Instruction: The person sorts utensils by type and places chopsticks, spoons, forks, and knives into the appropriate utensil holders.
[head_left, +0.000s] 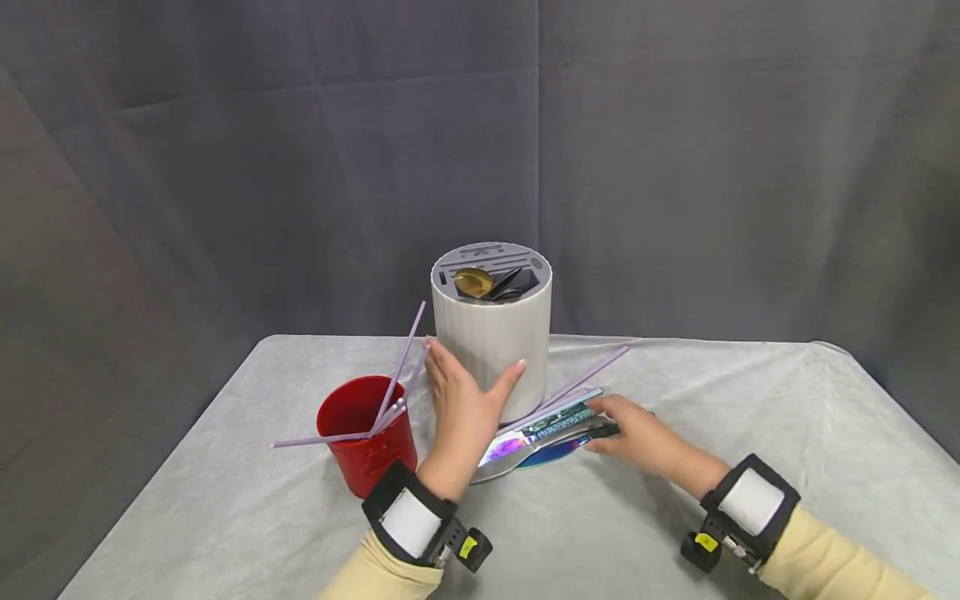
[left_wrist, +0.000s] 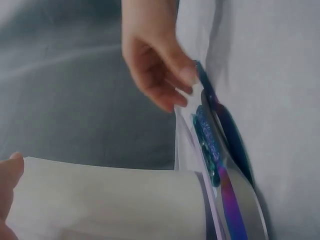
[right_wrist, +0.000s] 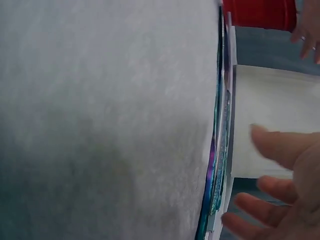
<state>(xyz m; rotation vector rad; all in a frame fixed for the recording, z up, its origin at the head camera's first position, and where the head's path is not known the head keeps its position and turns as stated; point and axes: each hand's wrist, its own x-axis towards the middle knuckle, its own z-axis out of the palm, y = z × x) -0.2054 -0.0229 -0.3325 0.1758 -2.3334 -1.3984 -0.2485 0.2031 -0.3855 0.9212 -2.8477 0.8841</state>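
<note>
A white, ribbed cylindrical utensil holder point(head_left: 517, 321) with a grey slotted top stands on the table. My left hand point(head_left: 461, 404) rests on its near left side, thumb and fingers spread. In front of its base lies a bunch of knives point(head_left: 555, 427) with iridescent blades and patterned, glittery handles. My right hand point(head_left: 633, 435) is at the handle ends, its fingers loosely bent and apart. In the right wrist view the thumb and fingers of the right hand point(right_wrist: 280, 200) hover beside the knives point(right_wrist: 215, 170) with nothing between them.
Left of the holder stands a red mug point(head_left: 363, 462) with several lilac straws point(head_left: 318, 439) leaning out. More lilac straws point(head_left: 592, 372) lie behind the knives. A golden spoon point(head_left: 474, 282) and dark utensils point(head_left: 507, 287) show in the holder's top. A grey curtain point(head_left: 675, 167) hangs behind the table.
</note>
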